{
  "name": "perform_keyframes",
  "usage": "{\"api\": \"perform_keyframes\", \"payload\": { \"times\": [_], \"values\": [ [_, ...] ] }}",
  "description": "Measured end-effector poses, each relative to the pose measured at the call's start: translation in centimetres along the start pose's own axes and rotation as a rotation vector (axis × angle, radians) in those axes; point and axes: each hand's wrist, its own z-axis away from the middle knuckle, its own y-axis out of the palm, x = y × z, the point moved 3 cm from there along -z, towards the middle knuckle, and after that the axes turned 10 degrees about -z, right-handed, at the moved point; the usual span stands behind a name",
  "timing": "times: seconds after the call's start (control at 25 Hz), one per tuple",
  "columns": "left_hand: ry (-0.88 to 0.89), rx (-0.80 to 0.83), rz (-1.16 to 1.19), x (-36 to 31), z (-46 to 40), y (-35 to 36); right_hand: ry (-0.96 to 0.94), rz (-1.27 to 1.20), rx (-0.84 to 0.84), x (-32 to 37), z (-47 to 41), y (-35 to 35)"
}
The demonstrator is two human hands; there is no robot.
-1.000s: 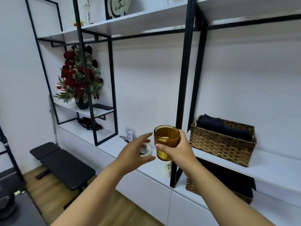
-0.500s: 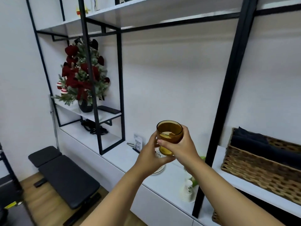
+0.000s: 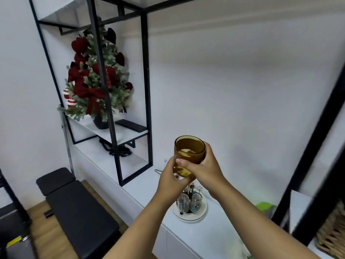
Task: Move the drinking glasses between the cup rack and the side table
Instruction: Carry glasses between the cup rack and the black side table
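Note:
An amber drinking glass (image 3: pixel 189 150) is upright in the air in front of me, held with both hands. My right hand (image 3: pixel 204 168) wraps its right side, thumb across the front. My left hand (image 3: pixel 170 178) cups its lower left side and base. Directly below, on the white counter (image 3: pixel 209 228), stands a cup rack (image 3: pixel 190 200) on a round white plate (image 3: pixel 192 216). Clear glasses (image 3: pixel 183 200) hang upside down on its metal pegs.
A black metal shelf frame (image 3: pixel 147 94) rises at the left with a red-and-green festive arrangement (image 3: pixel 95 86) and a dark keyboard (image 3: pixel 131 126). A black padded bench (image 3: pixel 74 212) sits on the floor. A wicker basket (image 3: pixel 332 234) and a green object (image 3: pixel 266 207) are at right.
My left hand has closed onto the glass, which my right hand held alone before. The view has swung left and down, bringing the cup rack into sight under my hands.

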Motion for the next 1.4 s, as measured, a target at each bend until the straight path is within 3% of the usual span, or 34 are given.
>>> {"api": "perform_keyframes", "payload": {
  "times": [0.24,0.48,0.96,1.2,1.4],
  "values": [
    [-0.131,-0.038,-0.002,7.1,-7.7,-0.5,0.107,0.009,0.126,-6.3,-9.8,2.0],
    [-0.219,-0.009,0.104,12.5,-13.6,-1.9,0.180,0.001,0.107,-10.6,-16.7,4.2],
    [-0.600,0.223,0.937,23.4,-26.6,-2.0,0.313,-0.232,-0.269,-19.4,-27.6,10.3],
    [-0.852,0.259,1.048,27.1,-27.4,1.6,0.391,-0.092,-0.356,-25.4,-27.5,10.3],
    [-0.935,0.312,1.011,29.7,-27.3,3.5,0.421,-0.092,-0.412,-29.5,-25.7,9.8]
  ]
}}
